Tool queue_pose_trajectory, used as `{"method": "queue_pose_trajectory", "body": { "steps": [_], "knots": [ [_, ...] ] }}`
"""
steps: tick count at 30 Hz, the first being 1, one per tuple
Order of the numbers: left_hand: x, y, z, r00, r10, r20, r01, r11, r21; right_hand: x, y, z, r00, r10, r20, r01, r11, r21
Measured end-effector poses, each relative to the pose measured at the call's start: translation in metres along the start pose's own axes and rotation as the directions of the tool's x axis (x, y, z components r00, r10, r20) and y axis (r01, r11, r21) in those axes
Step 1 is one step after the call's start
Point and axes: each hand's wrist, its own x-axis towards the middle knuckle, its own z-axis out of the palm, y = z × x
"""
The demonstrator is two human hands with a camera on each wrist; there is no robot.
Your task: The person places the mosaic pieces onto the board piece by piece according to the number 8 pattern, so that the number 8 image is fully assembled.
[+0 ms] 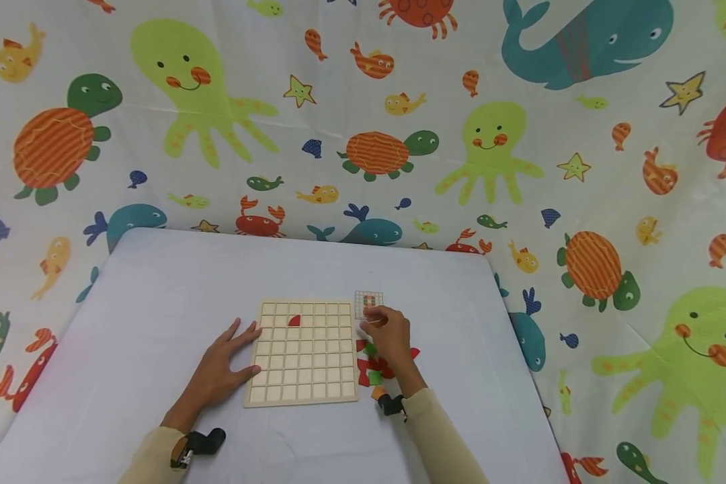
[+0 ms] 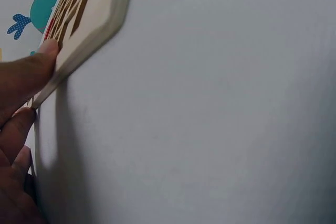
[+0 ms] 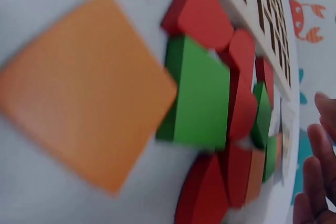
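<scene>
A square wooden grid board (image 1: pixel 300 401) lies on the table, with one red quarter-round piece (image 1: pixel 295 321) in a cell of its upper part. My left hand (image 1: pixel 218 366) touches the board's left edge, fingers spread; in the left wrist view the thumb (image 2: pixel 37 69) rests on the rim. Over the loose blocks right of the board is my right hand (image 1: pixel 390 336), its fingers loosely bent near a small pattern card (image 1: pixel 369 302). Nothing shows between these fingers in the right wrist view. Beneath it lie red blocks (image 3: pixel 202 17), green blocks (image 3: pixel 202 95) and an orange square block (image 3: pixel 89 93).
A white cloth (image 1: pixel 302 269) covers the table. Behind it hangs a curtain (image 1: pixel 339 101) printed with sea animals. Each wrist wears a black camera mount, the left mount (image 1: pixel 206 441) beside the sleeve and the right mount (image 1: pixel 391 405) close to the orange block.
</scene>
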Motion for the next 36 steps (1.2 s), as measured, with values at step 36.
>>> {"method": "queue_pose_trajectory", "body": {
  "steps": [36],
  "knots": [
    [-0.003,0.002,-0.001,1.000,-0.006,-0.018,0.006,1.000,0.006,0.008,0.019,-0.016,0.990,0.128,0.052,-0.123,0.989,-0.083]
  ]
}}
